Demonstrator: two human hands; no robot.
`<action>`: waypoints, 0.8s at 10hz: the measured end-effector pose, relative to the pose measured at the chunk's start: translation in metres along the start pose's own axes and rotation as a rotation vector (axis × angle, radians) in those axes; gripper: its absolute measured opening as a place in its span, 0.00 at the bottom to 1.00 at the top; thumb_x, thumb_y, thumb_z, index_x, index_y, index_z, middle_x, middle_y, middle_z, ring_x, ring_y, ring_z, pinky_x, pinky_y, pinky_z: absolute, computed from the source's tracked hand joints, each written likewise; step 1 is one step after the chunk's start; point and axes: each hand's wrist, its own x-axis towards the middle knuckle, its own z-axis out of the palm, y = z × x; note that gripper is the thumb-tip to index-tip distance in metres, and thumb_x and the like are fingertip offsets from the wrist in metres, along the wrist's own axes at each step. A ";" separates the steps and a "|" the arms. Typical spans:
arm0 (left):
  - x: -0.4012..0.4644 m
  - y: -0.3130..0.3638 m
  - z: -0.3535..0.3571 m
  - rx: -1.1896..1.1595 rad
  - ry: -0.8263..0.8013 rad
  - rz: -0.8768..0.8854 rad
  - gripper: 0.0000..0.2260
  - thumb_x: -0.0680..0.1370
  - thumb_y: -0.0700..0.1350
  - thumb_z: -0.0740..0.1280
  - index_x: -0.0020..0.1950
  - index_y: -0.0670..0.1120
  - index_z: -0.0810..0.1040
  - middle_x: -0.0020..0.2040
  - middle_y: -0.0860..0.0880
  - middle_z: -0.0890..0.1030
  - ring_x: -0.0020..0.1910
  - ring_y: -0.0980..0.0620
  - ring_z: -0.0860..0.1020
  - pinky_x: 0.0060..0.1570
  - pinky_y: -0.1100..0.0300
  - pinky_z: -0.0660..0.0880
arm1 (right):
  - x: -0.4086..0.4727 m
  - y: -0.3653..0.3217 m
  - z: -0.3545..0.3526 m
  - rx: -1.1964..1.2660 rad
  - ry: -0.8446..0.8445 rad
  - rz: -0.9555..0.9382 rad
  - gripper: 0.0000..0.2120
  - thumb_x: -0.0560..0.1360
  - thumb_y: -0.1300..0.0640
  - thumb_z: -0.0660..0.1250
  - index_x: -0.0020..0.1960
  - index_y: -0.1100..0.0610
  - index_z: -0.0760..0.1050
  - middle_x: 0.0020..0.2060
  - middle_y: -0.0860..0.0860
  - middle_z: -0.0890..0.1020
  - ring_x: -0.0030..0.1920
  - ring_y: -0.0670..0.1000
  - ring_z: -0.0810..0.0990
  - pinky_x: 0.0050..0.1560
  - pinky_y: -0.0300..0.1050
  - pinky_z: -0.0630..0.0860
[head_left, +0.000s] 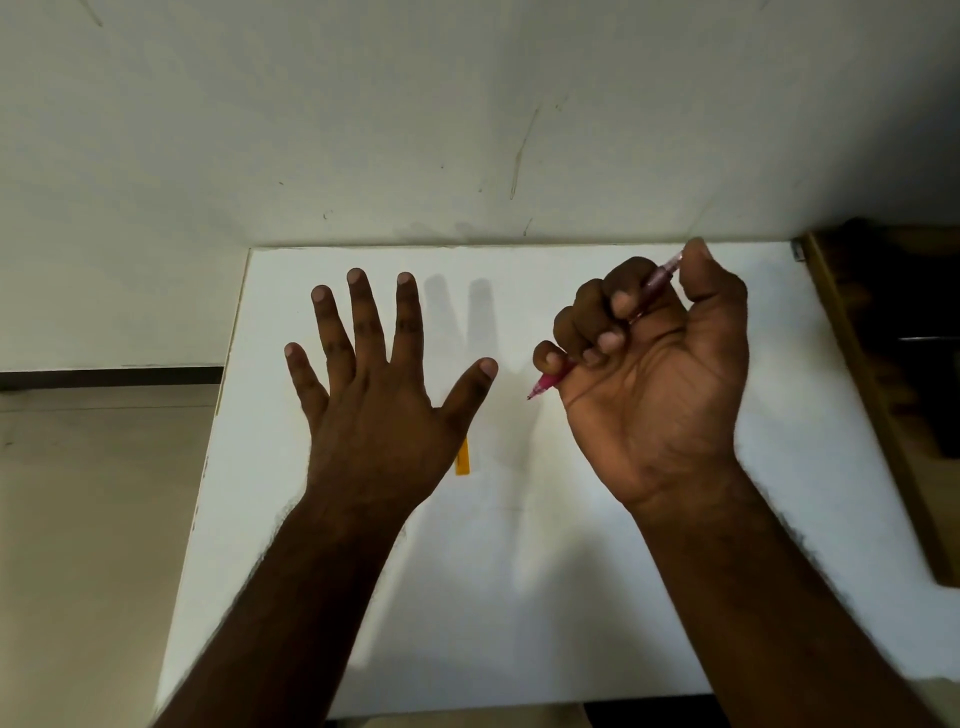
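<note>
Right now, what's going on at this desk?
A person holds both hands over a white tabletop. The left hand is open with its fingers spread and its back to the camera, and holds nothing. The right hand grips a pink pen in a curled fist, palm toward the camera, tip pointing down-left. The pen tip looks clear of the surface. A small orange strip, perhaps a ruler, lies on the tabletop, mostly hidden behind the left hand.

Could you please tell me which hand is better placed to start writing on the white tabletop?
The right hand: it grips the translucent pink pen, tip angled down toward the white tabletop. The left hand is spread open, holding nothing.
</note>
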 end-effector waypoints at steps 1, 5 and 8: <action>0.001 0.000 0.000 0.003 -0.003 -0.002 0.41 0.75 0.76 0.43 0.81 0.57 0.35 0.82 0.48 0.34 0.79 0.45 0.30 0.76 0.35 0.38 | 0.000 0.000 0.000 -0.006 0.002 -0.005 0.19 0.77 0.45 0.55 0.34 0.57 0.65 0.26 0.51 0.62 0.29 0.51 0.58 0.35 0.48 0.62; 0.001 0.001 0.000 -0.002 -0.012 0.000 0.41 0.75 0.76 0.44 0.81 0.57 0.36 0.82 0.48 0.35 0.79 0.45 0.31 0.75 0.35 0.38 | -0.001 -0.002 -0.006 0.158 0.038 0.077 0.21 0.79 0.42 0.52 0.35 0.55 0.64 0.29 0.49 0.62 0.32 0.51 0.57 0.37 0.48 0.63; 0.000 0.001 -0.001 -0.019 -0.002 0.007 0.41 0.75 0.77 0.44 0.81 0.58 0.35 0.82 0.49 0.35 0.79 0.46 0.31 0.75 0.35 0.37 | -0.001 -0.003 -0.007 0.147 0.048 0.092 0.20 0.79 0.43 0.53 0.35 0.55 0.65 0.27 0.50 0.63 0.31 0.51 0.57 0.36 0.47 0.63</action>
